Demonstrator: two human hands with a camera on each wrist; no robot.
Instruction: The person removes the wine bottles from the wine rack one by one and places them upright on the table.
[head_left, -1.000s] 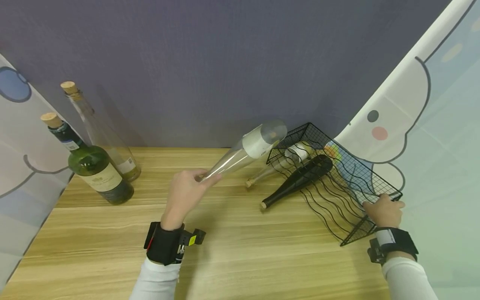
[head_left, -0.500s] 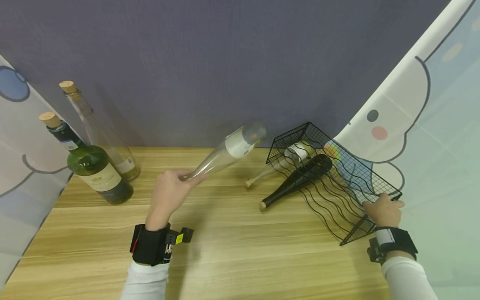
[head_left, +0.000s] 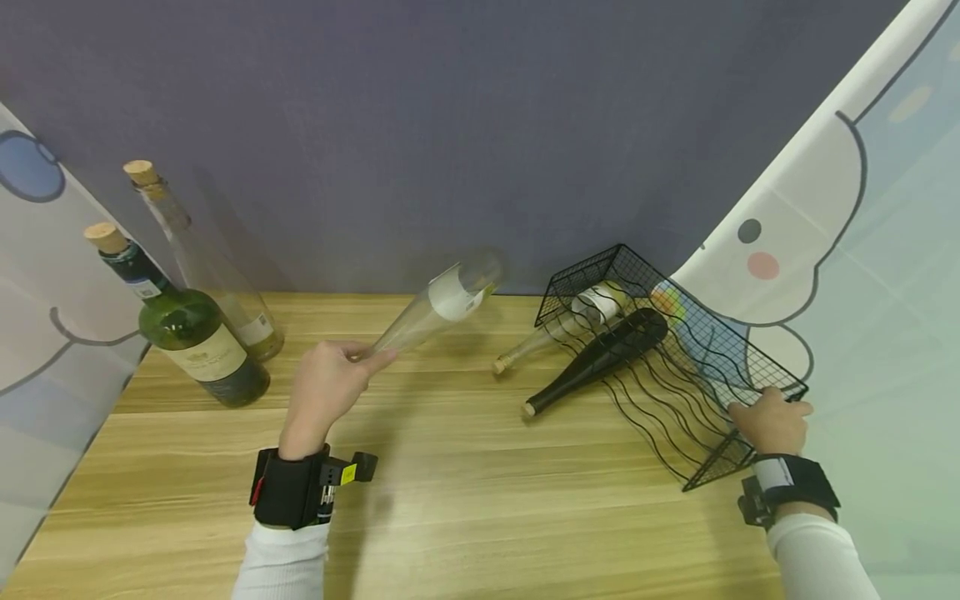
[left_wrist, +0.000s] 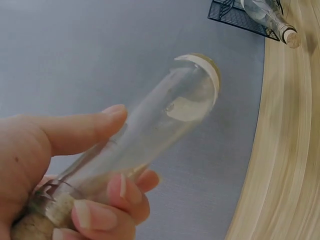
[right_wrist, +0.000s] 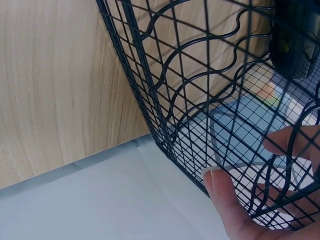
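My left hand (head_left: 324,390) grips a clear glass bottle (head_left: 420,323) by its corked neck, the white-labelled base tilted up and away to the right above the table. In the left wrist view the thumb and fingers wrap the neck near the cork (left_wrist: 34,227). My right hand (head_left: 771,422) holds the near right corner of a black wire rack (head_left: 705,358), thumb on one side of the mesh and fingers on the other. A dark bottle (head_left: 600,360) and a clear corked bottle (head_left: 542,337) lie in the rack, necks pointing to the front left.
At the left of the wooden table (head_left: 480,517) stand a green labelled wine bottle (head_left: 198,342) and a tall clear corked bottle (head_left: 225,287). A grey-blue panel (head_left: 450,150) rises behind the table. A cartoon-printed sheet (head_left: 885,333) hangs at the right.
My left hand has moved left with the clear bottle, away from the rack. The right hand and the rack stay put.
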